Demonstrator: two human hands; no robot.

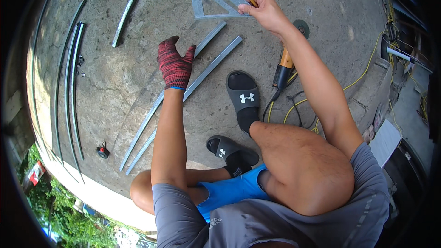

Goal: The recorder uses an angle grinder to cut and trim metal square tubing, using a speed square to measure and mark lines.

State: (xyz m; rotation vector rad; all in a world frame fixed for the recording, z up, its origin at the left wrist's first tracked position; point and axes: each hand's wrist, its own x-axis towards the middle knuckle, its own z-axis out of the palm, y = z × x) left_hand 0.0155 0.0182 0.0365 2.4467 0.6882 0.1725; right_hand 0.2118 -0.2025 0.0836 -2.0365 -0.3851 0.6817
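Glove [172, 77]: red-and-black ribbed knit, the left hand [176, 62] inside it
Left hand: thumb wide of the fingers, left of the grinder [285, 57], over the metal bars [213, 67]; contact cannot be told
Triangular square [196, 2]: flat grey plate, slotted, beyond and left of the grinder
Right hand [261, 13]: bare, pinching the square's corner together with a slim yellowish stick [253, 2]
Sandals [242, 93]: dark and smooth, a socked foot in each, left of and nearer than the grinder
Metal bars: long, straight-sided, shiny, slanting side by side left of the grinder
Concrete floor [142, 71]: rough, cracked, opening out far left of the grinder
Yellow cord [369, 68]: curving along the grinder's right
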